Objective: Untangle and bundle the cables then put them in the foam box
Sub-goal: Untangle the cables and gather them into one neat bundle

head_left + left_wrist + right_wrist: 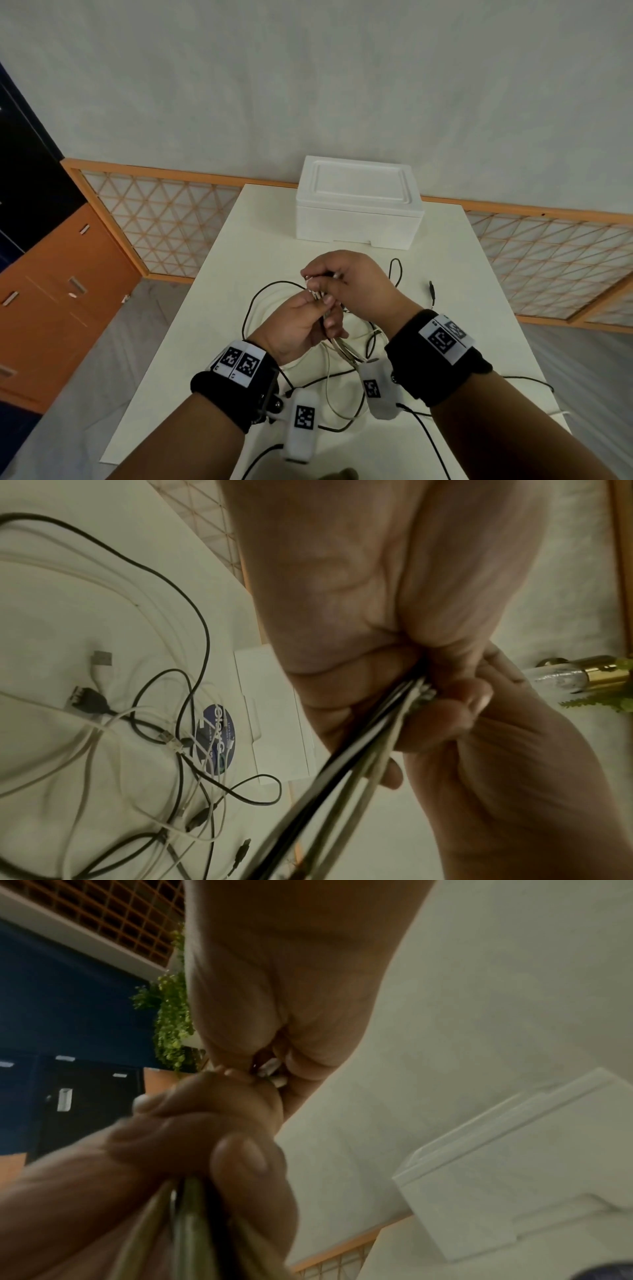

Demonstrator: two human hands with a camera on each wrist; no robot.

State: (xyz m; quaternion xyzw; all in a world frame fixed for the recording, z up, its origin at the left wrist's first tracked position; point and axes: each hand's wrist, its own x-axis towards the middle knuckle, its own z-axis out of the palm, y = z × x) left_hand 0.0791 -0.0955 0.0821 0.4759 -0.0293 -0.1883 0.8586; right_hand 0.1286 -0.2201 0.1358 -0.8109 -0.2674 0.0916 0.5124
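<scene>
both hands meet over the table: left hand point(301, 329) grips the gathered black and white cables point(337, 346), right hand point(352, 281) pinches their plug ends to align them; closed white foam box point(356, 205) sits at twelve o'clock.

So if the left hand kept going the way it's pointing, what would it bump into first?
Most likely the right hand. The left hand points up and away toward it, both pinching the same cables, and they look almost touching. Beyond that sits the foam box, though depth is hard to judge.
</scene>
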